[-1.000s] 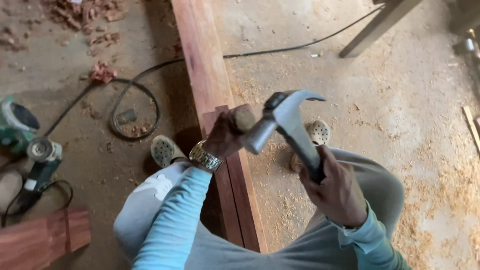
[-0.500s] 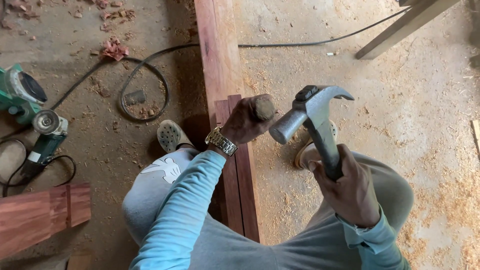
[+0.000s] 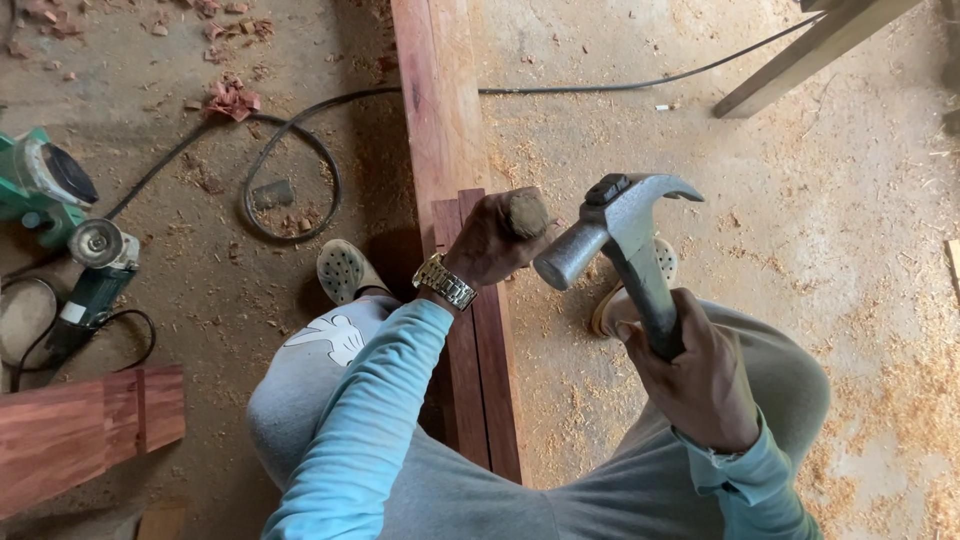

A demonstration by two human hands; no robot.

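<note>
Nearest the camera, the right hand [image 3: 690,375] is clamped around the dark handle of a claw hammer [image 3: 625,235], which is raised with its round striking face turned left and slightly down. Just beyond and to the left, the left hand [image 3: 490,240], a metal watch [image 3: 445,282] on its wrist, is wrapped around a chisel handle [image 3: 525,212] whose rounded, worn butt sticks out of the fist. The butt lies just left of the hammer face, close but apart; the hammer's long axis runs from the right hand up and away, while its head points across at the butt. What shows of the chisel slants up towards the hammer; its blade is hidden by the fist.

The left hand sits over two narrow reddish strips [image 3: 480,370] lying side by side on a long reddish plank [image 3: 435,110]; all three run lengthwise away from the person, between the knees. A sandalled foot [image 3: 345,270] stands on the sawdust-covered floor [image 3: 850,250] left of the plank.

Farther left, an angle grinder [image 3: 90,275] and a green power tool [image 3: 40,185] lie on the floor, well apart from both hands, beside a reddish wood block [image 3: 85,430]. A black cable [image 3: 290,170] loops beyond the foot. No containers are in view.
</note>
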